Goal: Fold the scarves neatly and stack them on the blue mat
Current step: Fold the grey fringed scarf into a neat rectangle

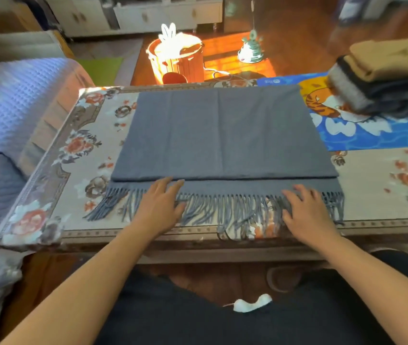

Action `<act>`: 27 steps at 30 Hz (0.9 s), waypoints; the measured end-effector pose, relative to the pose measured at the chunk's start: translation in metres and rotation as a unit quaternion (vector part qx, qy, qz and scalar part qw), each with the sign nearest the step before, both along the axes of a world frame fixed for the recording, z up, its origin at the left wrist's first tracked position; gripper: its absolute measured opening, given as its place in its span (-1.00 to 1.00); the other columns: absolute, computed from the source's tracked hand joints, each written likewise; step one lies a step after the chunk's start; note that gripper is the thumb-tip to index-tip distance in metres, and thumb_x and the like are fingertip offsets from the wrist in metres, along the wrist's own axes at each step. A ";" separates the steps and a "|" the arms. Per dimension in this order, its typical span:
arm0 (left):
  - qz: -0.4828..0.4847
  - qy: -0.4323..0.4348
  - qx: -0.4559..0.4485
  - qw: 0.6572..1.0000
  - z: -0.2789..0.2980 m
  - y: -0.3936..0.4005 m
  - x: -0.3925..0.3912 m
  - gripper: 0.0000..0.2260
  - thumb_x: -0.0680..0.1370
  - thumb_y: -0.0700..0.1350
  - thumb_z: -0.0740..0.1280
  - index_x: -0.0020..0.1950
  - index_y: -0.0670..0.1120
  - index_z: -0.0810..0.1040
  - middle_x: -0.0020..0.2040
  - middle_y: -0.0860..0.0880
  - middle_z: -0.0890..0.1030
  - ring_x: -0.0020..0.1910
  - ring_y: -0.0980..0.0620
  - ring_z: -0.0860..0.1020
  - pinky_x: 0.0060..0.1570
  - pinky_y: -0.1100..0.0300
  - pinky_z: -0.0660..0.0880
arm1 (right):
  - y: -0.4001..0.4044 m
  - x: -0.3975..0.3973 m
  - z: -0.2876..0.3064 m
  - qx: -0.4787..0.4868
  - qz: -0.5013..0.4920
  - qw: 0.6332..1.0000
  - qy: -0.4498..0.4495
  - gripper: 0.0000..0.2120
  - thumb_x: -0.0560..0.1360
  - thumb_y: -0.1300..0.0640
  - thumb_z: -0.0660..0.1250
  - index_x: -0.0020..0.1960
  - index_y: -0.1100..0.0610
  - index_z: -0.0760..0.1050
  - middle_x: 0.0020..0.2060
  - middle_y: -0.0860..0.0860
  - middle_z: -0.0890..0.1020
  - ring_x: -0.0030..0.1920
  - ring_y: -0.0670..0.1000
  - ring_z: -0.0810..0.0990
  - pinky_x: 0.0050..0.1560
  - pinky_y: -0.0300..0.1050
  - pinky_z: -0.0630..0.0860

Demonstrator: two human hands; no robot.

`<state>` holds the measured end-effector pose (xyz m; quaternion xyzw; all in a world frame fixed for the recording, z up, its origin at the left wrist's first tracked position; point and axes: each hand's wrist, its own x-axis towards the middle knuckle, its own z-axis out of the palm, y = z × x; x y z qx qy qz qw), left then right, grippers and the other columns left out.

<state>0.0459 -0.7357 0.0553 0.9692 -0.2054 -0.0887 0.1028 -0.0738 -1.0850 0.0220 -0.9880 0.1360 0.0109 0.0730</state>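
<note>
A grey fringed scarf [220,135] lies folded flat across the middle of the floral table [86,150], its fringe hanging toward the near edge. My left hand [160,205] rests flat on the fringed end, left of centre, fingers straight. On the same end, near the scarf's right corner, my right hand [305,210] lies with its fingers bent over the fringe. The blue mat [362,135] with a cartoon print sits at the table's right. A stack of folded scarves [384,80], tan on top of grey and dark ones, stands on the mat's far right.
An orange wooden bucket [175,61] with a white rabbit shape stands on the floor beyond the table. A small metal ornament [250,49] is to its right. A bed with a blue cover [11,108] lies along the left. My dark-clothed lap is below the table edge.
</note>
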 end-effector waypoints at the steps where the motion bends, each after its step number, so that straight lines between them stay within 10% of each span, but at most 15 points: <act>1: -0.007 0.026 0.028 0.999 -0.007 -0.007 0.009 -0.48 0.60 0.14 0.24 0.53 -0.01 0.38 0.49 -0.17 0.37 0.46 -0.24 0.33 0.43 -0.09 0.32 | -0.009 -0.002 0.002 -0.005 -0.018 0.999 0.030 -0.48 0.59 -0.01 0.28 0.52 0.06 0.31 0.50 0.12 0.30 0.46 0.19 0.22 0.47 0.10 0.23; 4: -0.030 0.052 0.051 0.997 -0.018 -0.018 0.004 -0.66 0.58 0.07 0.25 0.27 -0.04 0.56 0.23 -0.14 0.52 0.25 -0.22 0.48 0.22 -0.02 0.45 | -0.037 -0.019 0.009 0.009 -0.033 0.990 0.134 -0.48 0.65 -0.05 0.17 0.57 0.03 0.21 0.54 0.04 0.23 0.51 0.18 0.18 0.49 0.07 0.19; 9: -0.036 0.207 0.026 0.977 0.005 -0.007 -0.060 -0.74 0.63 0.06 0.28 -0.15 -0.04 0.59 -0.25 0.03 0.63 -0.19 0.03 0.61 -0.18 0.14 0.45 | -0.050 -0.058 0.037 -0.041 -0.050 0.982 0.179 -0.74 0.63 0.01 0.13 -0.08 0.06 0.53 -0.13 0.04 0.61 -0.09 0.11 0.59 -0.12 -0.01 0.53; 12: 0.105 0.250 -0.105 0.957 0.021 0.007 -0.037 -0.73 0.64 -0.02 0.31 -0.19 -0.10 0.63 -0.29 -0.04 0.68 -0.39 0.10 0.59 -0.29 0.17 0.51 | -0.046 -0.039 0.046 -0.068 -0.095 0.989 0.094 -0.80 0.61 0.03 0.18 -0.10 0.03 0.53 -0.07 0.04 0.59 -0.01 0.13 0.51 -0.06 0.02 0.50; 14: 0.284 0.261 -0.294 0.875 0.024 0.015 0.003 -0.79 0.66 -0.14 0.26 -0.13 -0.17 0.58 -0.16 -0.16 0.67 -0.36 0.02 0.60 -0.35 0.17 0.54 | -0.034 -0.006 0.049 0.074 -0.181 0.981 -0.003 -0.80 0.61 0.09 0.22 -0.01 0.11 0.60 -0.06 0.10 0.57 -0.04 0.17 0.53 -0.03 0.04 0.51; 15: 0.369 0.290 -0.398 0.788 0.024 0.018 0.025 -0.82 0.67 -0.17 0.23 -0.07 -0.19 0.54 -0.08 -0.20 0.61 -0.27 -0.02 0.63 -0.35 0.16 0.57 | -0.031 0.015 0.047 0.250 -0.277 0.926 -0.050 -0.81 0.61 0.14 0.21 0.07 0.19 0.58 -0.06 0.14 0.58 -0.13 0.16 0.57 -0.09 0.05 0.56; 17: 0.487 0.321 -0.540 0.607 0.021 0.027 0.064 -0.79 0.70 -0.15 0.16 0.23 -0.23 0.47 0.14 -0.25 0.54 0.12 -0.11 0.63 -0.03 0.13 0.61 | -0.032 0.053 0.042 0.573 -0.435 0.687 -0.100 -0.82 0.64 0.25 0.16 0.21 0.26 0.43 0.01 0.22 0.54 -0.34 0.12 0.64 -0.39 -0.11 0.62; 19: 0.547 0.321 -0.595 0.494 0.015 0.035 0.091 -0.60 0.72 -0.12 0.14 0.51 -0.29 0.27 0.36 -0.26 0.47 0.39 -0.16 0.49 0.29 0.01 0.50 | -0.043 0.075 0.032 0.681 -0.496 0.520 -0.138 -0.77 0.69 0.24 0.09 0.33 0.17 0.31 0.12 0.23 0.50 -0.54 0.04 0.62 -0.60 -0.27 0.48; 23: 0.587 0.283 -0.615 0.445 0.001 0.034 0.129 -0.69 0.72 -0.14 0.13 0.45 -0.15 0.39 0.28 -0.13 0.53 0.15 -0.07 0.61 0.04 0.20 0.59 | -0.065 0.107 0.028 0.704 -0.538 0.414 -0.208 -0.76 0.71 0.16 0.10 0.36 0.11 0.33 0.10 0.11 0.50 -0.67 -0.08 0.52 -0.62 -0.35 0.38; 27: 0.580 0.278 -0.609 0.464 0.002 0.028 0.153 -0.71 0.68 -0.22 0.07 -0.21 -0.01 0.34 -0.52 0.04 0.33 -0.64 0.15 0.24 -0.61 0.33 0.10 | -0.076 0.114 0.031 0.695 -0.548 0.426 -0.191 -0.77 0.68 0.16 0.19 -0.16 0.05 0.35 -0.42 -0.07 0.41 -0.71 -0.18 0.34 -0.66 -0.38 0.20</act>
